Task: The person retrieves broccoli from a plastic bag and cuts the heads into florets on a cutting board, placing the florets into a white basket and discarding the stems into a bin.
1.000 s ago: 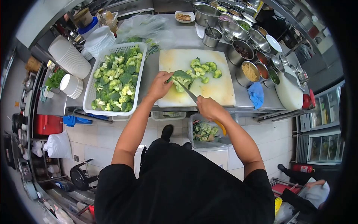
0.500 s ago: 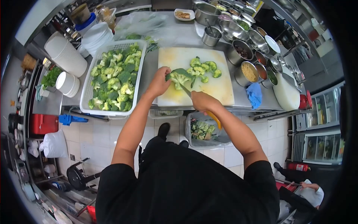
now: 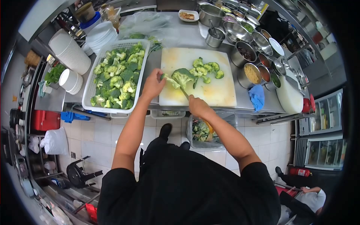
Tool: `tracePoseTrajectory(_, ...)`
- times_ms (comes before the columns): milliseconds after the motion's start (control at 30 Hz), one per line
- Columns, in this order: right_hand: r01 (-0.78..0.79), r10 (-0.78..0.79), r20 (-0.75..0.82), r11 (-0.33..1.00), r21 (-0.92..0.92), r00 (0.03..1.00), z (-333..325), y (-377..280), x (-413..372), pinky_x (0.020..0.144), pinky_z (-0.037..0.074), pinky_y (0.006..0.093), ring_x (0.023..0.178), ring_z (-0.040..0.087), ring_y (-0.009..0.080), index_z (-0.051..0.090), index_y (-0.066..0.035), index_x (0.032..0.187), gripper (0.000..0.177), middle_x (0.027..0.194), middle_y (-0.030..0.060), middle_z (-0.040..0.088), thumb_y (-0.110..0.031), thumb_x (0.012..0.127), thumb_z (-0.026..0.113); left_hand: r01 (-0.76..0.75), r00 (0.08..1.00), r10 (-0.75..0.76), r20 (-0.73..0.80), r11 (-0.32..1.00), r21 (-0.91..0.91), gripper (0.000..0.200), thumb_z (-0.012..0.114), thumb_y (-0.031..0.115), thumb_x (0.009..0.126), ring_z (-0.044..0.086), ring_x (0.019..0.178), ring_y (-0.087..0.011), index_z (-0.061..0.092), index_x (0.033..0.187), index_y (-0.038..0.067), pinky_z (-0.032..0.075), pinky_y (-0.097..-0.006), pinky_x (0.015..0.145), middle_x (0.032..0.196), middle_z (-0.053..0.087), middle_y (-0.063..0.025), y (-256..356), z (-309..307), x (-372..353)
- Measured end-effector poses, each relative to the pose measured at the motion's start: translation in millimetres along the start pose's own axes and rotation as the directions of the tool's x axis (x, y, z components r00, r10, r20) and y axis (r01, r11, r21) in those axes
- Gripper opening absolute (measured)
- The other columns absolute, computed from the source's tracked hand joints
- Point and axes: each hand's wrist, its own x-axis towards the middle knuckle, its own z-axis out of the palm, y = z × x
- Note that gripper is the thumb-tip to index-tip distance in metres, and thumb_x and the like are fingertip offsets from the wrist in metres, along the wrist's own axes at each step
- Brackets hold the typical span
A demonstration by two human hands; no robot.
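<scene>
My right hand [image 3: 199,106] is wrapped round a knife [image 3: 184,93] with a yellow handle, which sticks out below the fist. The blade points away from me, its front part against the stalk of a large broccoli head [image 3: 183,76] on the white cutting board [image 3: 217,95]. With its fingertips, my left hand [image 3: 153,84] pinches a small broccoli floret [image 3: 171,81] at the left side of that head. Several cut florets [image 3: 206,68] lie right of the head on the board.
A white basket [image 3: 87,98] full of broccoli florets stands left of the board. Steel pots and bowls, one with yellow shreds [image 3: 252,74], crowd the right. Below the counter edge is a lined bin [image 3: 229,141] with scraps. A blue cloth [image 3: 256,98] hangs at the edge; another person [image 3: 315,198] is lower right.
My left hand has shifted left, drawing a floret out from the large head. The knife has moved slightly back and left, its handle now pointing more toward me.
</scene>
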Motion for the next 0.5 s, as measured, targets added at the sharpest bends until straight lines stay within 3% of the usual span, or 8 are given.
tracePoseTrajectory(33,-0.003,0.003,-0.012,1.0,0.001,1.0,-11,0,-7,0.069,0.057,0.0469,0.075,0.07,0.0421,0.051,0.009,0.107,0.023,0.085,0.0307,0.068,-0.003,0.087,0.048,-0.012,1.0,0.012,0.001,1.0,-0.001,0.033,0.073,0.011,0.084,0.064,0.087,-0.024,0.054,0.109,0.002,0.051,-0.0347,0.08,0.095,0.065,-0.0112,0,2,2)
tracePoseTrajectory(100,-0.103,0.069,0.164,0.972,0.21,0.984,-21,5,-19,0.057,0.055,0.0441,0.061,0.068,0.0364,0.051,0.008,0.106,0.021,0.078,0.0274,0.067,-0.006,0.092,0.046,0.004,0.991,0.002,0.136,0.999,-0.04,0.034,0.076,0.015,0.082,0.063,0.081,-0.0179,0.056,0.105,0.001,0.052,-0.0315,0.075,0.093,0.065,-0.0099,-3,4,-3)
tracePoseTrajectory(133,-0.101,0.066,0.165,0.971,0.217,0.984,-21,8,-27,0.057,0.055,0.0441,0.061,0.068,0.0364,0.051,0.008,0.106,0.021,0.078,0.0274,0.067,-0.006,0.092,0.046,-0.013,0.995,0.018,0.099,0.999,-0.05,0.031,0.076,0.019,0.08,0.062,0.073,-0.0194,0.059,0.1,0.002,0.052,-0.0343,0.07,0.083,0.065,-0.0112,-3,11,-5)
tracePoseTrajectory(200,-0.117,0.071,0.211,0.969,0.216,0.975,-20,19,-45,0.048,0.051,0.042,0.052,0.064,0.031,0.05,0.006,0.104,0.022,0.074,0.0238,0.066,-0.013,0.098,0.041,-0.003,0.998,0.004,0.067,1.0,-0.01,0.031,0.077,0.021,0.081,0.061,0.072,-0.0178,0.06,0.098,0.001,0.052,-0.0334,0.069,0.081,0.065,-0.0097,-7,15,0)
tracePoseTrajectory(267,-0.127,0.069,0.205,0.95,0.285,0.976,-13,36,-64,0.047,0.051,0.0411,0.052,0.064,0.029,0.049,0.005,0.103,0.024,0.071,0.0212,0.065,-0.017,0.1,0.041,-0.002,0.999,0.001,0.039,1.0,0.023,0.031,0.077,0.022,0.081,0.06,0.07,-0.0163,0.06,0.096,0.001,0.051,-0.0325,0.068,0.078,0.064,-0.0082,-3,17,12)
tracePoseTrajectory(333,-0.144,0.077,0.198,0.925,0.352,0.977,-8,45,-76,0.047,0.051,0.0402,0.051,0.063,0.0271,0.049,0.004,0.102,0.027,0.069,0.0186,0.064,-0.021,0.103,0.04,-0.001,1.0,0.006,0.022,0.974,-0.227,0.033,0.079,0.027,0.081,0.059,0.068,-0.0142,0.061,0.088,0.001,0.05,-0.0316,0.065,0.076,0.064,-0.0058,12,15,24)
tracePoseTrajectory(500,-0.209,0.132,0.18,0.824,0.526,0.975,5,49,-87,0.048,0.052,0.0371,0.05,0.062,0.0226,0.046,0.002,0.101,0.028,0.065,0.0125,0.06,-0.025,0.105,0.039,-0.007,0.995,0.022,0.1,0.989,-0.147,0.038,0.078,0.036,0.084,0.055,0.061,-0.0098,0.062,0.08,0.002,0.046,-0.0272,0.057,0.069,0.062,-0.0027,58,44,74)
